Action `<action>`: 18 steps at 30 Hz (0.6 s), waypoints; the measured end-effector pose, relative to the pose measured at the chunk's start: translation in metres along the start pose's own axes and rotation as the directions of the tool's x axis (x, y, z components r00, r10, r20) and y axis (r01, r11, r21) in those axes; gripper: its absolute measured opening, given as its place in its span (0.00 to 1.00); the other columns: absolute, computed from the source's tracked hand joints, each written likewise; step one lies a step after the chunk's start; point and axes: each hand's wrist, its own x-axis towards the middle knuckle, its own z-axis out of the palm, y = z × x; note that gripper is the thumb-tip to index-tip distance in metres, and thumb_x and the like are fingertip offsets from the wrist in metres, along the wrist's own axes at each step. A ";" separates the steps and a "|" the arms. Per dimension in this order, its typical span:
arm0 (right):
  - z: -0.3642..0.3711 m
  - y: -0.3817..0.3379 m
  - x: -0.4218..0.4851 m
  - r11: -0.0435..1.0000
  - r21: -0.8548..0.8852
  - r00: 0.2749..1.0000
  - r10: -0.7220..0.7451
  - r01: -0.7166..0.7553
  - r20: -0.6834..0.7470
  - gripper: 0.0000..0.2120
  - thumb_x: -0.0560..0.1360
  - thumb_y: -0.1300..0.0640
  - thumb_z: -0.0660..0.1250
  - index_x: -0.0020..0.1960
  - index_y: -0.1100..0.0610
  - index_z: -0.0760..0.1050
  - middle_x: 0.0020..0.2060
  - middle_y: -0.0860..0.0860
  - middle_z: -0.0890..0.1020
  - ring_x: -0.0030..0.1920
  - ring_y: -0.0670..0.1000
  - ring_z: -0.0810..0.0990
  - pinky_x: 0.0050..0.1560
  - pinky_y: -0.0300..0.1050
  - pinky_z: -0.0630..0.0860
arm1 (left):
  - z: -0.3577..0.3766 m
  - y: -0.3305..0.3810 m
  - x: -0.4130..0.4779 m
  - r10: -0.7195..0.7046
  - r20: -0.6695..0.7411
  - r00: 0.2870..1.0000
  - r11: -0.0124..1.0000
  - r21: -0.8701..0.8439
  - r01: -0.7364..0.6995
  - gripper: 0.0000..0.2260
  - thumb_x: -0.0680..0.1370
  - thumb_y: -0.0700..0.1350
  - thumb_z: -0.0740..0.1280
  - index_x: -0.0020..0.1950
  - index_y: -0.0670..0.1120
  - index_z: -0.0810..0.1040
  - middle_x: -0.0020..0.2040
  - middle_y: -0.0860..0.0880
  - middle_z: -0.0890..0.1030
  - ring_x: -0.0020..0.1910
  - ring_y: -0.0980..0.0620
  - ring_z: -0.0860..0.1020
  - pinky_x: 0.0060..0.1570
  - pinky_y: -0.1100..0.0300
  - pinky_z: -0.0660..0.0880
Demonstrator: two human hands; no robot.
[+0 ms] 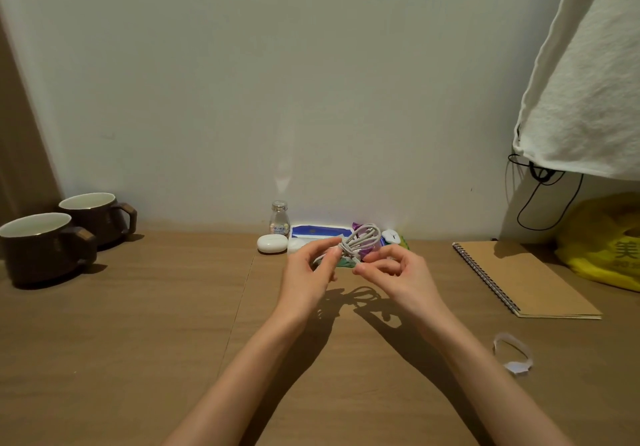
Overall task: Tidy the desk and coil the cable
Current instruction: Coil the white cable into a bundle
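A white cable point(360, 239) is bunched into several loops and held above the wooden desk point(173, 307), near the far wall. My left hand point(308, 272) pinches the bundle at its gathered middle between thumb and fingers. Just right of it, my right hand point(391, 274) has its fingertips curled around the cable's lower end. The loops stick up and to the right of my fingers. Both forearms reach in from the bottom edge.
Two dark mugs point(48, 244) stand at the far left. A small bottle point(279, 218), a white case point(272, 243) and blue packets point(318, 231) line the wall. A spiral notebook point(523, 277), a yellow bag point(606, 241) and a paper scrap point(514, 352) lie on the right.
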 end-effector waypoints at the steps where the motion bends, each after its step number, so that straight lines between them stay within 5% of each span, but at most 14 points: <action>1: 0.000 0.002 0.000 1.000 0.000 1.000 0.021 -0.021 -0.017 0.09 0.70 0.57 0.75 0.48 0.56 0.79 0.39 0.51 0.86 0.44 0.47 0.85 0.45 0.39 0.79 | 0.001 0.000 0.000 -0.012 0.028 1.000 1.000 -0.012 0.013 0.09 0.78 0.43 0.65 0.57 0.50 0.79 0.50 0.51 0.82 0.38 0.60 0.77 0.35 0.70 0.73; 8: -0.004 0.001 0.003 0.880 0.347 0.945 0.315 -0.324 0.084 0.10 0.69 0.62 0.74 0.50 0.57 0.80 0.40 0.50 0.83 0.39 0.46 0.77 0.42 0.41 0.72 | 0.006 -0.002 -0.001 -0.133 0.086 0.987 0.974 -0.175 0.146 0.10 0.77 0.42 0.66 0.58 0.48 0.80 0.48 0.53 0.83 0.38 0.61 0.78 0.37 0.69 0.75; 14: -0.004 -0.007 0.004 0.412 0.723 0.817 0.434 -0.555 0.380 0.16 0.64 0.67 0.71 0.51 0.64 0.78 0.43 0.58 0.81 0.39 0.49 0.73 0.38 0.37 0.74 | 0.008 -0.004 0.005 -0.332 0.182 0.926 0.800 -0.465 0.378 0.14 0.74 0.42 0.69 0.60 0.44 0.79 0.40 0.50 0.83 0.32 0.57 0.77 0.32 0.65 0.74; 18: -0.003 -0.006 0.004 0.304 0.768 0.805 0.410 -0.564 0.429 0.14 0.67 0.66 0.69 0.52 0.66 0.77 0.41 0.58 0.79 0.36 0.46 0.70 0.37 0.36 0.72 | 0.009 -0.001 0.005 -0.322 0.223 0.920 0.762 -0.516 0.392 0.13 0.75 0.40 0.67 0.60 0.42 0.78 0.35 0.51 0.83 0.29 0.58 0.78 0.30 0.66 0.75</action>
